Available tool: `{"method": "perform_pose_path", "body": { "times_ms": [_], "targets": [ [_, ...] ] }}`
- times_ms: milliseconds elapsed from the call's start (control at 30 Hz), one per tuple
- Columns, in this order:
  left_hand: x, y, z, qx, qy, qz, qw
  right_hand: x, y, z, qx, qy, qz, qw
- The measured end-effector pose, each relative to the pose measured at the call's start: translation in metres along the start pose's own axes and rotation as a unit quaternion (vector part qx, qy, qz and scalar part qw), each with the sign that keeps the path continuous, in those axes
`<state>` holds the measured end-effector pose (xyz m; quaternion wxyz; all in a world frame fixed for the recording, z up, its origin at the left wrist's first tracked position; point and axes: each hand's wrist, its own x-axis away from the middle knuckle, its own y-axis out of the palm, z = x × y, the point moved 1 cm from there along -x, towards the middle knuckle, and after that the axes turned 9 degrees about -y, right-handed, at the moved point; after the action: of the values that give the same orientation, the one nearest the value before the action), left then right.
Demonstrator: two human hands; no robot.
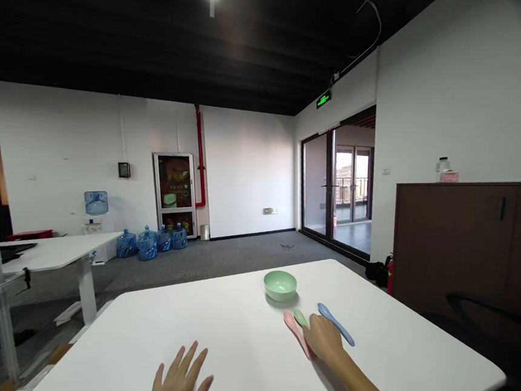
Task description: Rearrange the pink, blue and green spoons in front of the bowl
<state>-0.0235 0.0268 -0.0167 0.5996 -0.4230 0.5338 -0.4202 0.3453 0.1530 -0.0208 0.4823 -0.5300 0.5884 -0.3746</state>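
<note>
R hand [323, 340] on green spoon [301, 318], pink spoon [293, 326], grip unclear; L hand [179, 380] open on table [250, 316].

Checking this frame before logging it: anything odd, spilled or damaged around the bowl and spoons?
Nothing serious. The pale green plastic bowl sits upright, with no spill visible on the white table. Only mild oddity: the pink, green and blue plastic spoons lie fanned, not parallel, converging under the right hand.

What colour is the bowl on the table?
The bowl is pale green, clearest in the head view.
</note>
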Motion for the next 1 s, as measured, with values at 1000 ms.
{"method": "perform_pose_path", "body": {
  "times_ms": [1000],
  "targets": [
    [0.0,-0.001,-0.001,0.001,-0.004,-0.003,1.0,0.023,-0.009,-0.107,-0.077,-0.059,-0.058,0.994]
  ]
}}
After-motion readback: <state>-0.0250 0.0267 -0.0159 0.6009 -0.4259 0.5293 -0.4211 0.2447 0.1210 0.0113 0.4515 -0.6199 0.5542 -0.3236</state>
